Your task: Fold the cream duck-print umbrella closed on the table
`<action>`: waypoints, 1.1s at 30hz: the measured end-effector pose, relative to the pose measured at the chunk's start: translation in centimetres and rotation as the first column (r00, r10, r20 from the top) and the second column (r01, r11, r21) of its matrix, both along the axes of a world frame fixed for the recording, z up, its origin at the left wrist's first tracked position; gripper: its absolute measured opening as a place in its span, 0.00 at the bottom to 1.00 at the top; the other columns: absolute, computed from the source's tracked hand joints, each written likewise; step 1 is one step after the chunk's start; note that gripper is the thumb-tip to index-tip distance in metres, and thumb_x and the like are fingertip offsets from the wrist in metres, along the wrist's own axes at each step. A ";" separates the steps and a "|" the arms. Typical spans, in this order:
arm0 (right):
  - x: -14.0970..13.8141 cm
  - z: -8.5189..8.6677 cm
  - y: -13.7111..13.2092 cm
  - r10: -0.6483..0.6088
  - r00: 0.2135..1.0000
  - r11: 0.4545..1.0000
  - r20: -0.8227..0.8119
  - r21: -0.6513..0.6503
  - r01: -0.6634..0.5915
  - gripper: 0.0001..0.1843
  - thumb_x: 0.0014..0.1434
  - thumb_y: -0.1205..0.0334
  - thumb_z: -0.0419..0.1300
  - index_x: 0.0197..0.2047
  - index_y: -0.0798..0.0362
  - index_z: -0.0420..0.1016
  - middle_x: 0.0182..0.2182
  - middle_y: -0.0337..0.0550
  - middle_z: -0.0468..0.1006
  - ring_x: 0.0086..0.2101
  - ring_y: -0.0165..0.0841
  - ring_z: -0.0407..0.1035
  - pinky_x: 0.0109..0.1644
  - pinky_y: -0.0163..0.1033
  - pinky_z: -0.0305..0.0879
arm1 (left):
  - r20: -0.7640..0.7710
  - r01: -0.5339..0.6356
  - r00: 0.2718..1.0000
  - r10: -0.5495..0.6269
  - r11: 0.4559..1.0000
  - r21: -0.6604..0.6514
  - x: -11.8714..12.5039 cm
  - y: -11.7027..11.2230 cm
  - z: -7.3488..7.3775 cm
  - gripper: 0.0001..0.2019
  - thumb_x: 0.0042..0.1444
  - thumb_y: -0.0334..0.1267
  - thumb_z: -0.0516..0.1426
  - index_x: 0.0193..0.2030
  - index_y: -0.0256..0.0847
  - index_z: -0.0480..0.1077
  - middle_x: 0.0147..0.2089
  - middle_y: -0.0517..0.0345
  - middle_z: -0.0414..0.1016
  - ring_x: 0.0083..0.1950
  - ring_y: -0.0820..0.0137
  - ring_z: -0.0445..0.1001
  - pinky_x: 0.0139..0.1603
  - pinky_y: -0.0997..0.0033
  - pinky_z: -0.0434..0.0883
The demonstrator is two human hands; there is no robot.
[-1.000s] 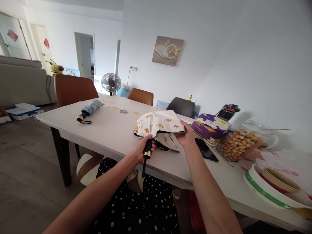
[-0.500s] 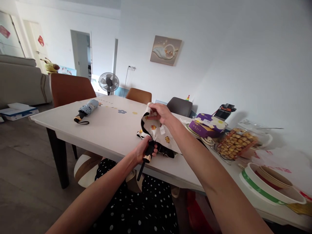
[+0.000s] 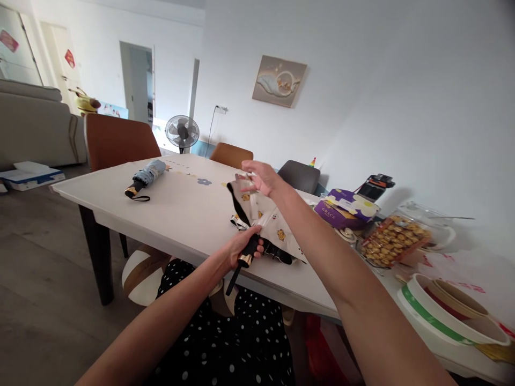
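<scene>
Head view: blue umbrella [image 3: 148, 173] lay left on the table [image 3: 181, 209], gathered in; I judged it finished. My left hand [image 3: 240, 245] gripped the black handle [image 3: 249, 249] of the white umbrella [image 3: 277, 228] at the near edge, its panels slack and ungathered, so folding looked only partway. My right hand [image 3: 263, 179] was by its far side, fingers spread, contact unclear.

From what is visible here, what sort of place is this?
Probably a home, in a combined dining and living area: a white table with chairs beside it, a sofa at left, and a framed picture.
</scene>
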State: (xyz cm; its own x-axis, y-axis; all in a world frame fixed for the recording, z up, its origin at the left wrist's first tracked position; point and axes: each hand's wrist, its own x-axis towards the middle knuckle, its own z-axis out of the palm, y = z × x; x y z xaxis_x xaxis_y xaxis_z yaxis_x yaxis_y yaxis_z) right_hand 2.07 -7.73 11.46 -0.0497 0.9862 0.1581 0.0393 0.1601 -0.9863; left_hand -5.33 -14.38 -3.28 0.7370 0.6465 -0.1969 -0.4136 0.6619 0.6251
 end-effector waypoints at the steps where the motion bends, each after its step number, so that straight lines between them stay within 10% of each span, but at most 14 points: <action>1: 0.1 0.8 0.0 0.004 1.000 1.000 -0.017 0.020 -0.004 0.12 0.46 0.64 0.64 0.36 0.53 0.70 0.48 0.48 0.67 0.38 0.37 0.68 0.32 0.50 0.74 | 0.003 0.003 1.000 -0.003 1.000 -0.006 0.0 0.1 -0.1 0.10 0.56 0.41 0.55 0.32 0.37 0.60 0.24 0.61 0.61 0.19 0.79 0.61 0.13 0.82 0.57; 8: 3.2 4.0 -1.2 -0.203 0.979 0.909 0.022 0.375 0.180 0.11 0.51 0.58 0.59 0.38 0.51 0.71 0.48 0.40 0.69 0.45 0.36 0.67 0.43 0.46 0.70 | 0.077 0.059 0.996 -0.055 0.997 -0.041 -0.4 0.2 -0.1 0.11 0.58 0.42 0.53 0.32 0.36 0.61 0.24 0.61 0.60 0.19 0.79 0.61 0.13 0.82 0.58; 15: 10.7 -6.2 -4.0 -0.695 0.586 0.713 0.416 0.499 0.492 0.19 0.52 0.54 0.55 0.44 0.56 0.72 0.48 0.50 0.73 0.49 0.41 0.65 0.56 0.48 0.56 | 0.103 0.056 0.994 -0.044 0.992 -0.115 -0.4 0.4 0.0 0.14 0.60 0.44 0.50 0.29 0.35 0.60 0.24 0.60 0.59 0.19 0.80 0.60 0.12 0.82 0.58; 20: 13.9 -13.2 -6.6 -0.527 0.501 0.825 0.686 0.272 0.496 0.24 0.56 0.48 0.49 0.44 0.57 0.74 0.46 0.54 0.75 0.47 0.44 0.67 0.52 0.46 0.59 | 0.070 0.106 0.993 -0.100 0.990 -0.096 -0.5 0.5 -0.2 0.18 0.59 0.49 0.49 0.28 0.36 0.60 0.23 0.60 0.60 0.18 0.80 0.59 0.11 0.82 0.56; 33: 17.1 -13.3 -6.6 -0.650 0.450 0.654 0.613 0.149 0.742 0.15 0.50 0.51 0.53 0.28 0.53 0.73 0.31 0.51 0.76 0.36 0.43 0.69 0.38 0.43 0.63 | 0.177 0.046 0.984 -0.020 0.988 -0.145 -0.9 0.5 0.0 0.14 0.60 0.44 0.50 0.29 0.35 0.60 0.23 0.61 0.59 0.19 0.81 0.60 0.13 0.83 0.61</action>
